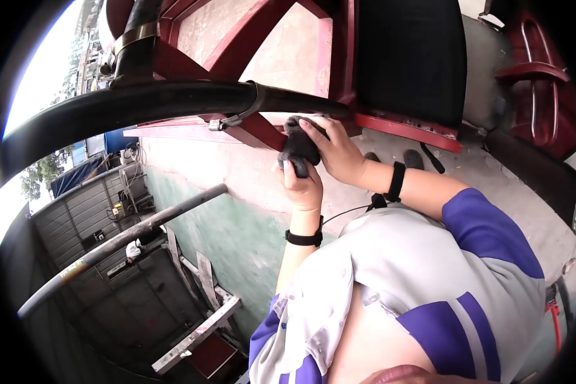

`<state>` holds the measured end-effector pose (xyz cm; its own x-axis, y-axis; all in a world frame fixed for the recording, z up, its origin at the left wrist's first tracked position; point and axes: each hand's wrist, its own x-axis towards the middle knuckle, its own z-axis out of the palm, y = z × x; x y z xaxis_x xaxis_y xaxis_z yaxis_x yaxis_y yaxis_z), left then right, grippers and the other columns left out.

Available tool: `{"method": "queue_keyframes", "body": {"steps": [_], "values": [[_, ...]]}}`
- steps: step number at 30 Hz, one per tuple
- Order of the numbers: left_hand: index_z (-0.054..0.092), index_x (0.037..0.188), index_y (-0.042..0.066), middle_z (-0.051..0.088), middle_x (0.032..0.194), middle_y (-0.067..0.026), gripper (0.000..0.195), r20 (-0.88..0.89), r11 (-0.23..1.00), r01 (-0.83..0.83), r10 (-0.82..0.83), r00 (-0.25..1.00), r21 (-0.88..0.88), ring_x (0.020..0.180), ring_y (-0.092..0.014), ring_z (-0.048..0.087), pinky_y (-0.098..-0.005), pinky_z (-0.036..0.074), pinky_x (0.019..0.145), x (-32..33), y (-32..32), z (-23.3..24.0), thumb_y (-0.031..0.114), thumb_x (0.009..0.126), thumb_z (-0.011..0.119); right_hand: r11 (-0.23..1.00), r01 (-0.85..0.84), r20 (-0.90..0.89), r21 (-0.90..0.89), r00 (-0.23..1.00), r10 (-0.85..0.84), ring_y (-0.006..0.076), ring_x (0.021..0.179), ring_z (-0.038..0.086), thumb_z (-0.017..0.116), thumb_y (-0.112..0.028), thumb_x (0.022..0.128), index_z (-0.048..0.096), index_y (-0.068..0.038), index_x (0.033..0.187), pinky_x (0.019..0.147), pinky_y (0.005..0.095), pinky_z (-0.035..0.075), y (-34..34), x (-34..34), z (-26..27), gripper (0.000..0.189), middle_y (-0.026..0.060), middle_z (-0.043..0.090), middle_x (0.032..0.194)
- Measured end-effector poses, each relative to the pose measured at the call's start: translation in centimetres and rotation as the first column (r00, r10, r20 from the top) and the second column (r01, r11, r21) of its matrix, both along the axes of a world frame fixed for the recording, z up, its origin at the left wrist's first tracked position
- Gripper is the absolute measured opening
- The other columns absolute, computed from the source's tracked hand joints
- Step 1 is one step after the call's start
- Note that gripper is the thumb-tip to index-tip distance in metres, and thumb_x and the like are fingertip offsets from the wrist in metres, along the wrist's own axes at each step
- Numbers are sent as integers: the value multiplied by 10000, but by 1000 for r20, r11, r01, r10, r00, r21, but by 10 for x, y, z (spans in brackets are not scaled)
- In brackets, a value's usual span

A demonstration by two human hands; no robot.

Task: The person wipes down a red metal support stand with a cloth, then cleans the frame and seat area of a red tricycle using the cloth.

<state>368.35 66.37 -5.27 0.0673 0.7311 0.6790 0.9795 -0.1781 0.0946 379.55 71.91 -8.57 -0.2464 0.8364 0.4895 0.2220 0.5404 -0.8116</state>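
A dark grey and black bundle of fuzzy fabric [301, 144] is held between both hands. My left hand [303, 189] grips its lower end, with the thumb pressed on it. Higher up, my right hand [338, 149] has its fingers over the upper end. Just beyond the bundle, a red metal frame [254, 132] slants down behind it. A black tube [182, 102] with a metal hose clamp [233, 121] runs across above my hands. Whether the fabric touches the frame cannot be made out. Black straps circle both wrists.
A black padded panel [408, 62] on a red base stands at upper right. Farther right is a red part with chrome bars [533, 81]. A grey metal pole [139, 235] juts in from the left. White beams [197, 333] lie at lower left by a green-painted floor [230, 240].
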Motion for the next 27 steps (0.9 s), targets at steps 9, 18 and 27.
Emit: {"method": "queue_keyframes", "body": {"steps": [9,18,27], "values": [[243,1257,35,545,1052,-250,613,213,844,-30,169,962,-535,860,-458,579,-496,481,684,14,-8,-37,-40,769,607,992,-20,-23,126,999,23,321,1054,472,632,2,765,411,-186,1297,897,382,461,7,3,-55,606,123,430,1153],[359,1261,-30,515,1083,-287,560,284,887,-19,168,944,-461,982,-464,523,-479,438,842,13,-32,15,-74,747,577,938,-190,-141,-291,978,154,377,952,463,573,32,700,399,-44,1136,825,443,421,-17,12,5,475,192,385,1021],[371,1273,4,506,1152,-156,338,322,997,-60,42,946,45,982,-231,529,-346,445,879,10,28,104,146,987,481,978,-25,-241,207,968,75,293,849,492,596,-6,750,450,-26,1284,716,359,481,21,5,113,553,147,426,973]]}}
